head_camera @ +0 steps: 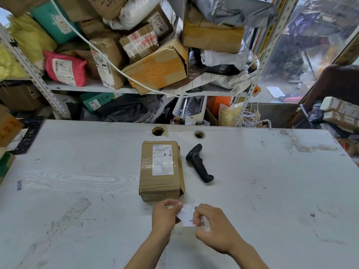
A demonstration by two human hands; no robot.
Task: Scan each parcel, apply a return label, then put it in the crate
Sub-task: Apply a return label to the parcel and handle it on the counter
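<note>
Two hands work close together at the near edge of the white worktop [77, 191]. The left hand [165, 215] and the right hand [212, 224] each pinch a side of a small white label [187, 215] with curled fingers, holding it just above the surface. Just beyond them lies the parcel [161, 171], a brown taped box resting flat with a shipping sticker [162, 160] facing up. A black handheld scanner [199, 164] lies on its side just right of the parcel, not touching it. Behind the worktop, metal shelves [93, 88] are crammed with boxes and mailer bags.
</note>
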